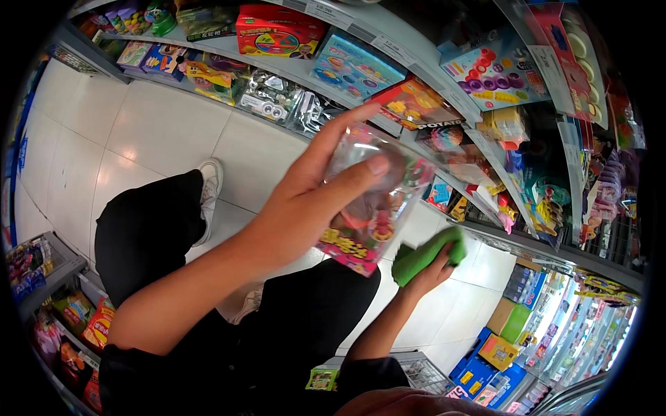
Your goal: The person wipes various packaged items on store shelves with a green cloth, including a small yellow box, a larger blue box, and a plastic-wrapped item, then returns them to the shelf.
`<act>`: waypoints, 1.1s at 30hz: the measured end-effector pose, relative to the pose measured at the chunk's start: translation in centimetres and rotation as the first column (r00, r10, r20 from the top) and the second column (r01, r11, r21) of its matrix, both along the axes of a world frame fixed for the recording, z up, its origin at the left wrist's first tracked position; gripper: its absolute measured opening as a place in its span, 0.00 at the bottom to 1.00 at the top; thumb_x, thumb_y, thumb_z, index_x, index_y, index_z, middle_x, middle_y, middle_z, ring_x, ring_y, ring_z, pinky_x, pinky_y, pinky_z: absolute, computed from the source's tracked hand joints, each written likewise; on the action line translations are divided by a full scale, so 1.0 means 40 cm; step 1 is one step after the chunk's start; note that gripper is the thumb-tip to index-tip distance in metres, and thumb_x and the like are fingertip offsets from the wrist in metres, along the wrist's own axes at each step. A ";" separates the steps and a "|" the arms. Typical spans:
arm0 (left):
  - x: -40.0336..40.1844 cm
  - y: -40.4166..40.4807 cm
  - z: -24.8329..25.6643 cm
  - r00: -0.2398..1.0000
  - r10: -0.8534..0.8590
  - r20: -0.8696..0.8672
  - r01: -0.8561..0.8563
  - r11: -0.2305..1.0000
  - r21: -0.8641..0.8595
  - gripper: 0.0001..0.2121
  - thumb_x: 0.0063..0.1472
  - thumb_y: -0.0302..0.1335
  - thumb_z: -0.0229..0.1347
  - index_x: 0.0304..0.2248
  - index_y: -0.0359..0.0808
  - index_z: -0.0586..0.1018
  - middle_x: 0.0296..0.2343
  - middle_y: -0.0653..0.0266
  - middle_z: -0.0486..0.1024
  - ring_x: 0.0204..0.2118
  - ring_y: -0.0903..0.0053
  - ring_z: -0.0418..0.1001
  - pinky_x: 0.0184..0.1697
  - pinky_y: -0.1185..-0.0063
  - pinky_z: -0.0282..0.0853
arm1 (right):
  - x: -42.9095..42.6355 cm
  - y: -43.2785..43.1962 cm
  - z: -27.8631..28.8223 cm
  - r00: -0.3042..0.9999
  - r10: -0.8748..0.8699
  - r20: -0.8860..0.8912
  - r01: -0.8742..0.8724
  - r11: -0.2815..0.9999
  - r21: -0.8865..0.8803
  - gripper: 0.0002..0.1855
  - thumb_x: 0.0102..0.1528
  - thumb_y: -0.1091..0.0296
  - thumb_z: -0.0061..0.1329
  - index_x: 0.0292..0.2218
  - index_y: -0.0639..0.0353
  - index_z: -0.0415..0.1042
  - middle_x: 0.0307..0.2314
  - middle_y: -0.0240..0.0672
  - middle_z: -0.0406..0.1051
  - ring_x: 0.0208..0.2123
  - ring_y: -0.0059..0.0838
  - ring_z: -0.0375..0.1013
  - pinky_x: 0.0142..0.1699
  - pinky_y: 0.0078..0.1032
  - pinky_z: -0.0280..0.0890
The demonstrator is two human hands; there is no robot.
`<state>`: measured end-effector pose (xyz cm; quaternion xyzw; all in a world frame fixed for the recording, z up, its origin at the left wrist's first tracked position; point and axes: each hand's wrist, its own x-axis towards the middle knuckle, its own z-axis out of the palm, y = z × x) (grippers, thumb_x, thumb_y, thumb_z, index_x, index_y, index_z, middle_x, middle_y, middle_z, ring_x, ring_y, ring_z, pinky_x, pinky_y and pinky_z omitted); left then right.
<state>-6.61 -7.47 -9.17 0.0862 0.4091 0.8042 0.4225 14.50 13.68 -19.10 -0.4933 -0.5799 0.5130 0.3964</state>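
Note:
My left hand (296, 208) grips a transparent plastic toy package (359, 223), thumb across its front and fingers behind. Pink trim and yellow lettering mark the pack, which is tilted and slightly blurred; its contents are hard to make out. Lower and to the right, my right hand (434, 273) holds a bunched green cloth (424, 257) over the floor. Beyond the package, a boxed potato toy (416, 104) lies on the shelf (283, 65), close to my left fingertips.
Several boxed toys fill the shelves, including a red box (278, 31) and a light-blue box (359, 65). Snack bags (99, 322) stand on a rack at lower left. Blue cartons (473, 369) are stacked at lower right. My bent knees are above the tiled floor (156, 130).

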 end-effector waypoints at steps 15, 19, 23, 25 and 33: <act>-0.039 -0.073 0.000 0.956 0.122 -0.267 -0.150 0.985 -0.088 0.20 0.66 0.34 0.50 0.54 0.41 0.59 0.40 0.65 0.68 0.37 0.85 0.70 0.33 0.85 0.72 | -0.326 -0.247 0.164 0.774 0.622 -0.120 -0.493 0.710 0.503 0.17 0.50 0.71 0.53 0.40 0.70 0.67 0.37 0.42 0.68 0.37 0.31 0.67 0.43 0.27 0.62; -0.031 -0.067 0.002 0.913 0.137 -0.384 -0.179 0.981 -0.076 0.21 0.66 0.34 0.50 0.54 0.39 0.59 0.43 0.62 0.65 0.41 0.84 0.68 0.39 0.84 0.71 | -0.357 -0.247 0.179 0.825 0.555 -0.108 -0.407 0.716 0.567 0.16 0.51 0.70 0.52 0.40 0.69 0.68 0.37 0.41 0.68 0.37 0.33 0.68 0.42 0.29 0.63; -0.044 -0.079 0.026 0.927 0.218 -0.306 -0.247 0.967 -0.059 0.21 0.66 0.34 0.50 0.54 0.39 0.59 0.44 0.61 0.63 0.44 0.83 0.67 0.41 0.84 0.70 | -0.326 -0.243 0.156 0.577 0.816 0.028 -0.553 0.366 0.749 0.22 0.56 0.59 0.51 0.44 0.69 0.67 0.41 0.40 0.66 0.40 0.37 0.67 0.44 0.32 0.64; -0.040 -0.087 0.022 0.919 0.189 -0.345 -0.232 0.969 -0.086 0.21 0.66 0.33 0.50 0.54 0.39 0.59 0.45 0.61 0.63 0.44 0.83 0.67 0.41 0.84 0.69 | -0.327 -0.252 0.156 0.613 0.789 -0.037 -0.552 0.462 0.695 0.22 0.56 0.59 0.51 0.44 0.69 0.66 0.41 0.40 0.66 0.40 0.37 0.68 0.44 0.32 0.64; -0.012 -0.080 0.011 0.840 0.177 -0.513 -0.298 0.940 -0.165 0.20 0.65 0.30 0.51 0.54 0.36 0.60 0.42 0.63 0.64 0.39 0.84 0.67 0.37 0.87 0.68 | -0.327 -0.240 0.174 0.678 0.733 -0.052 -0.533 0.539 0.653 0.15 0.54 0.68 0.52 0.40 0.68 0.69 0.33 0.37 0.69 0.35 0.27 0.68 0.41 0.26 0.64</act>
